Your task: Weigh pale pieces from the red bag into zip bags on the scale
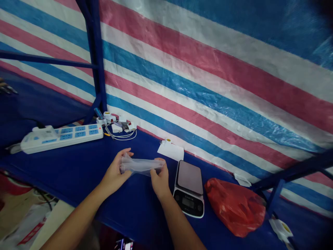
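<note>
Head view: clear plastic bag (140, 166) stretched between grasping left hand (114, 173) and right hand (159, 180).

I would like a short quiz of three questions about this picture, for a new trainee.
1. True or false: the left hand and the right hand both hold the clear plastic bag.
2. What lies just right of the digital scale? A) red plastic bag B) blue cup C) scissors
3. Fill in: the white power strip lies far to the ____ of the scale.
Key: 1 true; 2 A; 3 left.
</note>
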Available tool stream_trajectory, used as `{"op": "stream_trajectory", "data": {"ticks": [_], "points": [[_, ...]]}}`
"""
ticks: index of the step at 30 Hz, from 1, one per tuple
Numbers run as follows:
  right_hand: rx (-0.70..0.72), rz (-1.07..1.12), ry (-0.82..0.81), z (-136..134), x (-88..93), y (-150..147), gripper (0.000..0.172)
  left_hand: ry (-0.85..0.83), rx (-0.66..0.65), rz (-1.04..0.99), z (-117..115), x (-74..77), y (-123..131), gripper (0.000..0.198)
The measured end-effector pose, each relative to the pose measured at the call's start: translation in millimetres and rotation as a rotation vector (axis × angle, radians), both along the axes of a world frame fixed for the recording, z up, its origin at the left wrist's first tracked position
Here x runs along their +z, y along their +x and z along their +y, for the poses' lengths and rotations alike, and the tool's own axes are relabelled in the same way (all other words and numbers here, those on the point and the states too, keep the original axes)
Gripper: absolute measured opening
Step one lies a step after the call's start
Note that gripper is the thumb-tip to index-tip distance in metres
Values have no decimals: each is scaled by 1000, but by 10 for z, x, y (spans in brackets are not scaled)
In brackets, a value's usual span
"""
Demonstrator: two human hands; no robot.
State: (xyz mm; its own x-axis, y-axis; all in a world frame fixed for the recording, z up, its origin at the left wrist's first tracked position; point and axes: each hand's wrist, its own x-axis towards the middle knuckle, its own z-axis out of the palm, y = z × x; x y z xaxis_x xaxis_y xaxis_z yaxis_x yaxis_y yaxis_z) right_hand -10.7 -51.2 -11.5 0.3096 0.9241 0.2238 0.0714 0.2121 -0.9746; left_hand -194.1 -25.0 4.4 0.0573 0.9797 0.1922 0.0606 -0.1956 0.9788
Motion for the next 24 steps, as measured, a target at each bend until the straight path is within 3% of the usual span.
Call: {"op": "stream_trajectory", "data": {"ticks": [5, 10, 17, 20, 24], "points": [[-31, 4, -14, 18, -63, 53, 41, 62, -23, 34, 120, 55, 37, 74], [-45, -7, -13, 26, -93, 71, 37, 47, 55, 62, 257, -66, 47, 72], [-20, -78, -57, -14, -74, 22, 62, -28, 107, 15, 212, -157, 134, 50], [-43, -84, -1, -14, -56, 24, 53, -46, 103, -53, 201, -108, 135, 42], [-47, -28, 14, -9, -13, 80, 45, -123, 73, -95, 158, -32, 66, 54]]}}
